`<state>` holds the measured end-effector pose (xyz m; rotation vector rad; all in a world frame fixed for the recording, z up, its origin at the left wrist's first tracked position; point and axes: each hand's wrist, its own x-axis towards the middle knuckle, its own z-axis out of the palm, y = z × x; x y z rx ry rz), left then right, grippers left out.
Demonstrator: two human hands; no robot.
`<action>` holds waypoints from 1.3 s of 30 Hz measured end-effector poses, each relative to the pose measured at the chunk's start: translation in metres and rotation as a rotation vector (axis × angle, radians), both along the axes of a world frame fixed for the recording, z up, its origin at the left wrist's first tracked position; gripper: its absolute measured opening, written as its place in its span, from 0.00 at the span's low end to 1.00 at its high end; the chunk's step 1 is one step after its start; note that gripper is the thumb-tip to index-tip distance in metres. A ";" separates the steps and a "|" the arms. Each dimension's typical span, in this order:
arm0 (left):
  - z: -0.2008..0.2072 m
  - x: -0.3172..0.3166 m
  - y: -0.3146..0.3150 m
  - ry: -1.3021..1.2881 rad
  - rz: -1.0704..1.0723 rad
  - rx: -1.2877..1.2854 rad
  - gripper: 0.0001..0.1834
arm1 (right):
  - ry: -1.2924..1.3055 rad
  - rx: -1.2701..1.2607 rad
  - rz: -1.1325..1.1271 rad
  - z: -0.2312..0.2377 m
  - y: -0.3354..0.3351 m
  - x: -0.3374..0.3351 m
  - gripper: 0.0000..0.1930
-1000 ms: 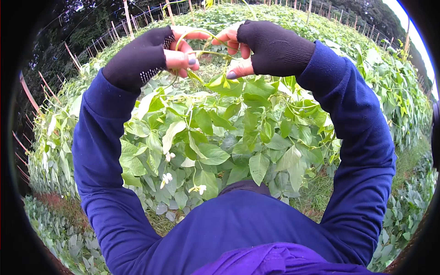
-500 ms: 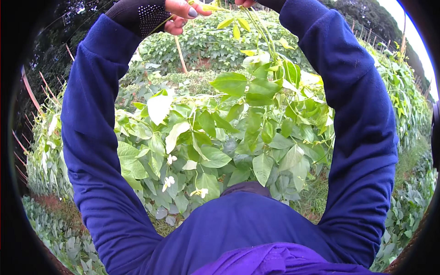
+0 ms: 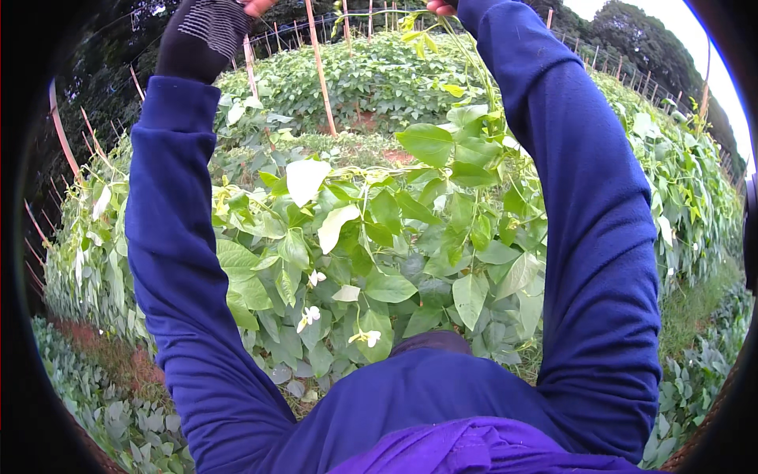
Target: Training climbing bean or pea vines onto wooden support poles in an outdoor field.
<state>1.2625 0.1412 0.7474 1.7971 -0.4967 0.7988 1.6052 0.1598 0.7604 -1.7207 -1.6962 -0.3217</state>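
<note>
Both my arms, in dark blue sleeves, reach up to the top edge of the view. My left hand (image 3: 212, 31), in a black fingerless glove with pale grip lines, is mostly cut off; only a bit of bare finger shows. My right hand (image 3: 442, 6) is at the upper edge too, its visible fingers closed at the top of a climbing bean vine (image 3: 483, 75). Thin stems and small yellow-green leaves hang just below it. A thin strand (image 3: 371, 13) crosses between my hands; whether my left fingers touch it is hidden.
A leafy bean row (image 3: 387, 213) with white flowers (image 3: 308, 317) stands right in front of me. Behind are another green row (image 3: 379, 75) and wooden stakes (image 3: 320, 67). More plants climb at the right (image 3: 671, 166); low plants grow at lower left (image 3: 118, 411).
My left hand has moved left and up, away from the vine tip, and its fingers have mostly left the view. My right hand has shifted slightly right. The view has tilted up a little.
</note>
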 end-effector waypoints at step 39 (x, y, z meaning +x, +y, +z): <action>-0.167 0.131 0.092 0.268 0.919 0.121 0.33 | -0.707 -0.443 0.141 -0.042 0.026 0.008 0.10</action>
